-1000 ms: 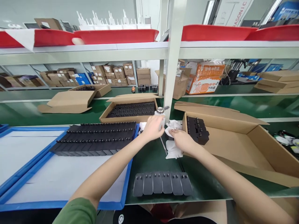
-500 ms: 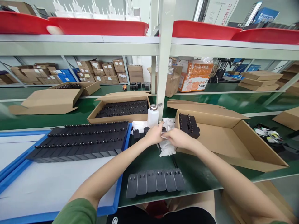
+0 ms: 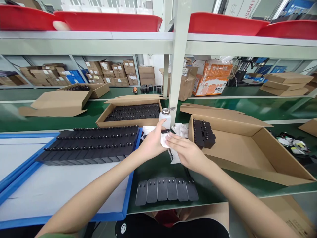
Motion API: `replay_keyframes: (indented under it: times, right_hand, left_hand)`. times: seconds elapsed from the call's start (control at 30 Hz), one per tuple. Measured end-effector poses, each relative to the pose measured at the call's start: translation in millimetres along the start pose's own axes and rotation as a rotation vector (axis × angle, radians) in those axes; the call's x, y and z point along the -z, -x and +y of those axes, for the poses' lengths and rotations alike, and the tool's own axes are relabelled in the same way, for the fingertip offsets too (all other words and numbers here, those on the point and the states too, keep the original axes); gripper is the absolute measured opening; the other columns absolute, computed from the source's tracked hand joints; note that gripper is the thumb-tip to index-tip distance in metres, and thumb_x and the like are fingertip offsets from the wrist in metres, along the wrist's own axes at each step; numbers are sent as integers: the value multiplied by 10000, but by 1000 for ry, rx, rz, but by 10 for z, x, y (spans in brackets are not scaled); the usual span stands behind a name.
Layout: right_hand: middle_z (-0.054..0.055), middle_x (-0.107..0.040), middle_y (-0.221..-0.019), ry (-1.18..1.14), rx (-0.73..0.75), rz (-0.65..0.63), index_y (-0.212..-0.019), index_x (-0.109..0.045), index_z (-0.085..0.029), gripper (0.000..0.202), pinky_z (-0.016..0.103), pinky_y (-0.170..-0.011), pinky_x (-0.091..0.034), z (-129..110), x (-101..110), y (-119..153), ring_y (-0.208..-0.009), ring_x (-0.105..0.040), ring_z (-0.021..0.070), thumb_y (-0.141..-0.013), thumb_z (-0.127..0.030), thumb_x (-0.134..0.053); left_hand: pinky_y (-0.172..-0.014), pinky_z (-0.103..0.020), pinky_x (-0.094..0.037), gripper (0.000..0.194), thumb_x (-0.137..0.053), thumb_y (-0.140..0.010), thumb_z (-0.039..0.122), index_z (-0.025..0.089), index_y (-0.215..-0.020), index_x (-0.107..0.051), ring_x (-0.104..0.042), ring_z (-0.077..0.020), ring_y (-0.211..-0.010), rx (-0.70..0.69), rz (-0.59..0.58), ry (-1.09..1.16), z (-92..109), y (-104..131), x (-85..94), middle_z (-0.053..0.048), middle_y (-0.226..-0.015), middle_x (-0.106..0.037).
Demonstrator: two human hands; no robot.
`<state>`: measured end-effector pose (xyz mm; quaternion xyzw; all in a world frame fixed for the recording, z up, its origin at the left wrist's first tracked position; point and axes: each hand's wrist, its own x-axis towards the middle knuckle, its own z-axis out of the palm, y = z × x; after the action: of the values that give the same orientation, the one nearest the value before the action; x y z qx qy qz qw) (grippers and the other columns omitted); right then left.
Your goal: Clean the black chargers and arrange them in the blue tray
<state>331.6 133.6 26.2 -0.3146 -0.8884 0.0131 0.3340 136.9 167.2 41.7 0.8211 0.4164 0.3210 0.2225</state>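
My left hand [image 3: 154, 142] is closed around a small black part [image 3: 166, 131] that is mostly hidden, its thumb raised. Against that part my right hand [image 3: 189, 152] presses a folded white wipe [image 3: 164, 140] under its fingers. Right behind the hands stands a white pump bottle [image 3: 165, 118] with a metal top. More crumpled white wipe [image 3: 175, 156] lies on the green bench below the right fingers. Nearer to me, several flat dark plates [image 3: 162, 189] with small round studs lie in a row.
Rows of black blocks [image 3: 91, 145] stand on a blue-edged white board [image 3: 99, 172] to the left. An open carton [image 3: 237, 145] with a few black blocks is at the right, another filled carton [image 3: 131, 125] behind. A pale post [image 3: 178, 66] rises behind the bottle.
The white wipe now shows between my hands. My right hand has flattened over it, and my left hand has opened wider around the part. The view has shifted slightly.
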Motion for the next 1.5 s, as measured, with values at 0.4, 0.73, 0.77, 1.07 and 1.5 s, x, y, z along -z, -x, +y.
replay_keyframes:
  times: [0.4, 0.73, 0.77, 1.07, 1.5]
  right_hand:
    - [83, -735, -1152, -108, -64, 173, -1259, -655, -222, 413, 415, -918, -607, -147, 185, 137, -1062, -696, 207, -946, -66, -435]
    - [2, -687, -1280, -389, -42, -105, -1231, -681, -287, 403, 338, -967, -580, -68, -21, -136, -1160, -660, 150, -965, -84, -457]
    - [2, -688, -1278, -390, -52, -116, -1223, -686, -290, 402, 344, -971, -577, -64, -14, -136, -1165, -658, 154, -965, -86, -455]
    - [114, -729, -998, -63, -152, -115, -1135, -720, -157, 364, 389, -799, -590, -360, -169, 13, -909, -652, 226, -916, -60, -447]
    - [123, -653, -901, 35, -2, -458, -1085, -716, -99, 366, 372, -798, -516, -493, -254, -155, -867, -549, 229, -823, -2, -480]
  left_hand:
    - [-1024, -515, -490, 944, -762, -779, 291, 265, -1506, -161, -595, -318, -1214, -5, -63, 17, -29, 494, 86, -138, -1274, -611]
    - [-1038, -434, -507, 1022, -800, -764, 396, 323, -1540, -139, -519, -328, -1333, 0, -167, 139, -29, 651, 217, -128, -1544, -399]
    - [-1048, -434, -499, 1024, -803, -760, 413, 325, -1541, -146, -504, -329, -1346, 4, -170, 148, -40, 667, 225, -126, -1560, -376]
    - [-998, -481, -499, 1010, -805, -731, 316, 245, -1513, -169, -625, -296, -1148, 179, -83, 142, -156, 729, 76, -103, -1210, -640]
    - [-956, -403, -521, 845, -722, -741, 302, 201, -1458, -286, -642, -268, -1113, 276, -48, 38, -357, 734, 31, -104, -1206, -638]
